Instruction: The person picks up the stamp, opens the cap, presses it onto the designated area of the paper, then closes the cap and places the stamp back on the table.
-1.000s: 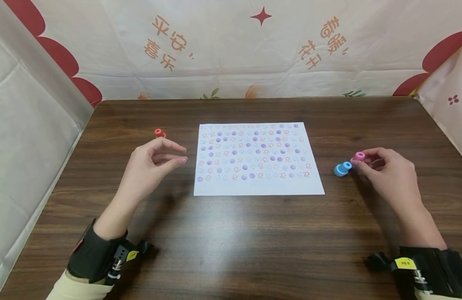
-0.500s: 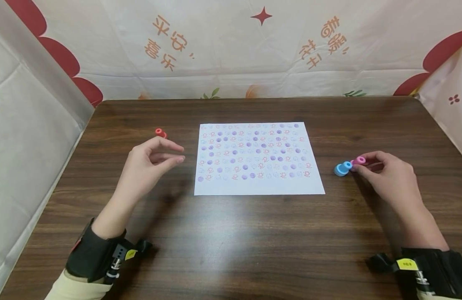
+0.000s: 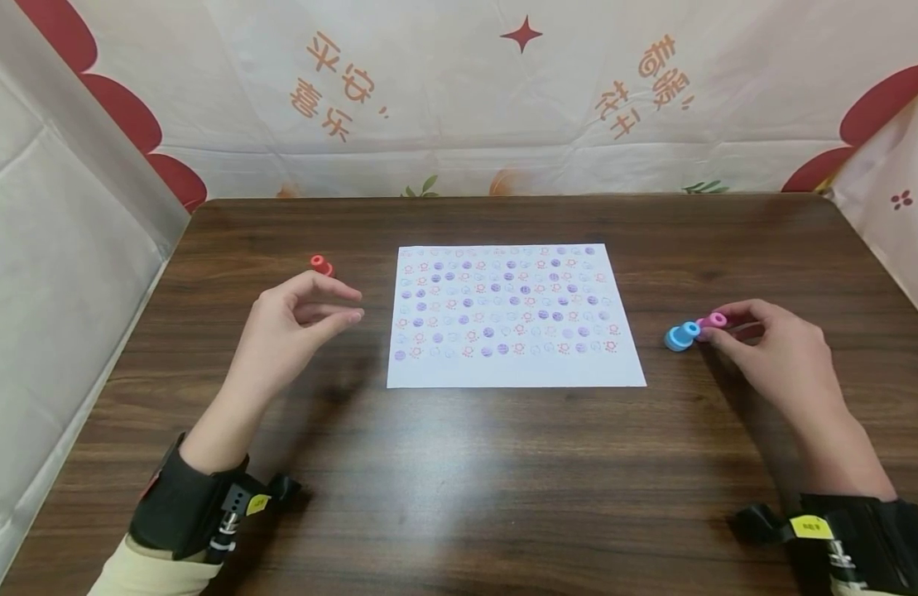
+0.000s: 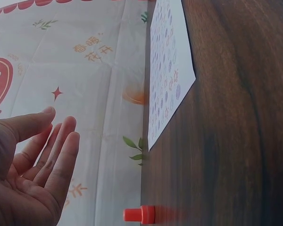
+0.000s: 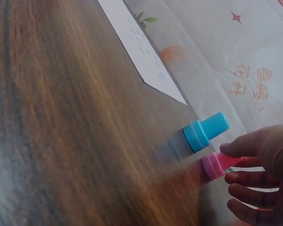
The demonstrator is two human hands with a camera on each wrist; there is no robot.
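My right hand pinches the narrow handle of a pink stamp between thumb and index finger. Its wide base is down at the tabletop in the right wrist view. Just left of it a blue stamp stands upright on its base. On the other side, my left hand hovers over the table with loosely bent fingers, thumb and fingertips apart, holding nothing. Behind that hand stands a red stamp, partly hidden in the head view but whole in the left wrist view.
A white sheet of paper lies between the hands, covered in rows of purple, pale blue and red stamped prints, with a bare strip along its near edge. The dark wood table ends at a printed white cloth behind.
The pink stamp has come down slightly beside the blue one, with my right hand still on it. My left hand has drifted a little to the left, away from the paper.
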